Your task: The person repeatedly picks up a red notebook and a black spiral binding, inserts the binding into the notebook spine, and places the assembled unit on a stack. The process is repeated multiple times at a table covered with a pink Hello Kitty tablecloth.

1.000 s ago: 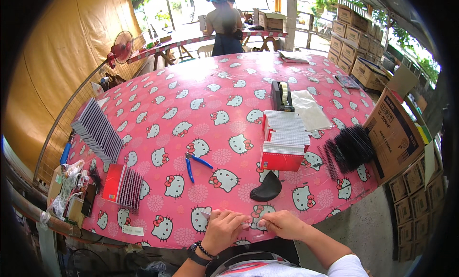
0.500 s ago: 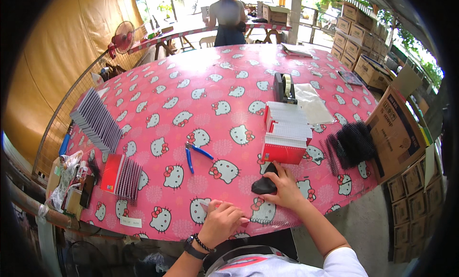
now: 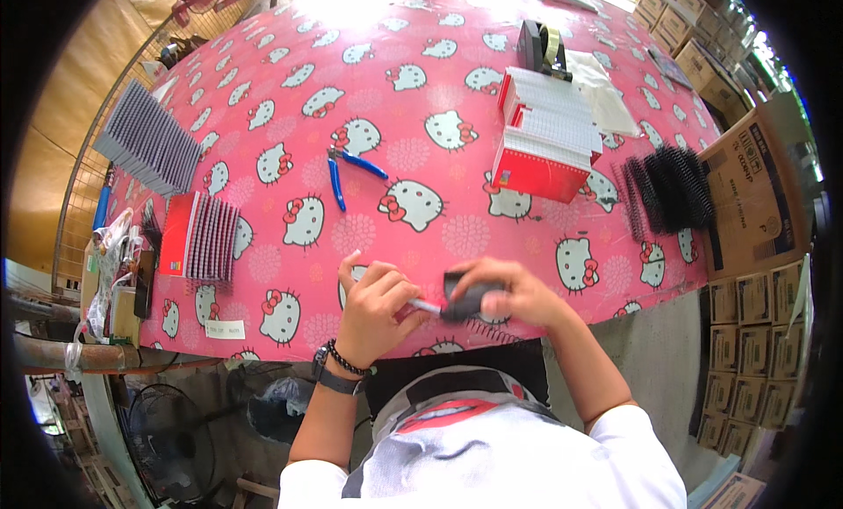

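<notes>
My left hand is closed around a thin red-and-white notepad near the table's front edge, mostly covered by the fingers. A dark wire coil sticks out to the right, beside the pad's end. My right hand grips a black rounded object, whose exact kind I cannot make out. The object is up against the right end of the pad, above the coil. Beyond my hands lie blue-handled cutting pliers, with their handles spread.
Unbound red-covered pads stand at right, before a tape dispenser. Black coils lie beside a cardboard box. On the left are red notepads and a tall notepad stack. Pink patterned cloth covers the table.
My right hand has lifted the black object off the table and brought it left to the notepad's end. The left hand still holds the pad. My view has tilted downward.
</notes>
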Available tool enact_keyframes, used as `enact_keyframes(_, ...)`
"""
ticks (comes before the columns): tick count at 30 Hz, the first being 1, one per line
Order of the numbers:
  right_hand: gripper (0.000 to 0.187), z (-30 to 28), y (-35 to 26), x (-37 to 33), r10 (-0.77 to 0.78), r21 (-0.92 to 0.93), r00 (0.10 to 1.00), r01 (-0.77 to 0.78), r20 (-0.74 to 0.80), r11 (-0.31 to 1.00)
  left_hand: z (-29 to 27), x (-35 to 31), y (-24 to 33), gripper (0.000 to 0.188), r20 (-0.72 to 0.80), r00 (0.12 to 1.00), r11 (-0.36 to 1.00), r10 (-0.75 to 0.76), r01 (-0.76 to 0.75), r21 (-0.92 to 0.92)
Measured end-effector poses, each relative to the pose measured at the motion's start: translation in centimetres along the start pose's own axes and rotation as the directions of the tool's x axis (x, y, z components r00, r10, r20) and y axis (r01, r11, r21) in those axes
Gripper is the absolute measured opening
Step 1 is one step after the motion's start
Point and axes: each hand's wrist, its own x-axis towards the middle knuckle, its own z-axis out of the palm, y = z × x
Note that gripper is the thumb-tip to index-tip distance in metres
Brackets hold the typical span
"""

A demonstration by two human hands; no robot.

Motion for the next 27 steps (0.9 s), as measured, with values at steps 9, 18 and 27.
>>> enact_keyframes(9, 0.053, -0.2, -0.1, 0.8, 0.093, 0.050, 0.995, -0.091, -0.034, 0.995, 0.7, 0.2, 0.0, 0.026, -0.108, 0.994, 1.000, -0.009, 0.009, -0.001)
enact_keyframes(18, 0.047, 0.5, 0.1, 1.4, 0.022, 0.337, 1.000, -0.018, -0.008, 0.941, 1.4, -0.2, 0.8, 0.064, -0.403, 0.886, 0.964, -0.229, 0.150, -0.218)
enact_keyframes(27, 0.038, 0.7, -0.5, 2.3, -0.055, 0.411, 0.996, 0.022, 0.070, 0.911, 5.0, -2.9, -2.7, 0.058, -0.089, 0.872, 0.540, -0.481, 0.214, -0.814)
